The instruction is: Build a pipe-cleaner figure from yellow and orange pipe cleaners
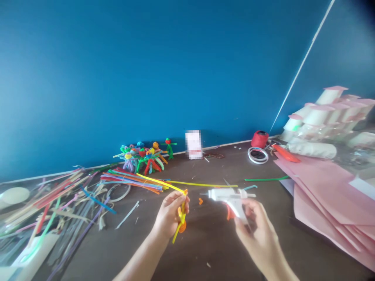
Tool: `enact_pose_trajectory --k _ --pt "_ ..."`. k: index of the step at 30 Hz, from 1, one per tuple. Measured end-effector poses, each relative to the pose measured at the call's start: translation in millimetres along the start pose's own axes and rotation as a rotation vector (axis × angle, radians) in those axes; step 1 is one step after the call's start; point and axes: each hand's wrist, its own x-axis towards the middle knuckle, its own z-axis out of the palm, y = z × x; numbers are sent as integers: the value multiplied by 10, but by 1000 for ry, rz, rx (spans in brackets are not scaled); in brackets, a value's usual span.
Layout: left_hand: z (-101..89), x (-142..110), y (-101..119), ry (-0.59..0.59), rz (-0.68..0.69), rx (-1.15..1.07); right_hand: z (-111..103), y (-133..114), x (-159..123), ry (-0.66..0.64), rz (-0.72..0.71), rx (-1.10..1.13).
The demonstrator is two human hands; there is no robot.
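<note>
My left hand (pixel 170 215) grips a bent yellow pipe cleaner (pixel 183 212), whose long end reaches up and to the left. A small orange piece (pixel 182 227) sits at its lower part, just below my fingers. My right hand (pixel 254 230) is shut around the handle of a white hot glue gun (pixel 230 197). The gun lies nearly level, with its metal nozzle pointing left toward the pipe cleaner, and a gap separates them. A small orange scrap (pixel 200 201) lies on the table below that gap.
Small pipe-cleaner figures (pixel 143 158) stand against the blue wall (pixel 146 66), with loose pipe cleaners (pixel 131 181) before them. Assorted strips (pixel 49 210) spread left. Pink paper sheets (pixel 325 203), white paper cones (pixel 328 113) and a red spool (pixel 259 139) occupy the right of the dark table (pixel 205 249).
</note>
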Motion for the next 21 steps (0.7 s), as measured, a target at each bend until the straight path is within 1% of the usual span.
enact_pose_trajectory --k 1,3,6,13,21 --pt "0 0 -2 0 -1 12 58 -69 -2 -14 -39 31" --pt "2 -3 -4 -2 -2 31 144 -158 1 -20 -99 21" --pt "13 -9 -3 -2 -3 50 203 -190 23 -7 -159 -51" --pt "53 -16 -3 4 -20 58 199 -181 65 -10 -198 -118" --pt "18 -15 -14 -20 -6 92 195 -218 71 -31 -233 -164"
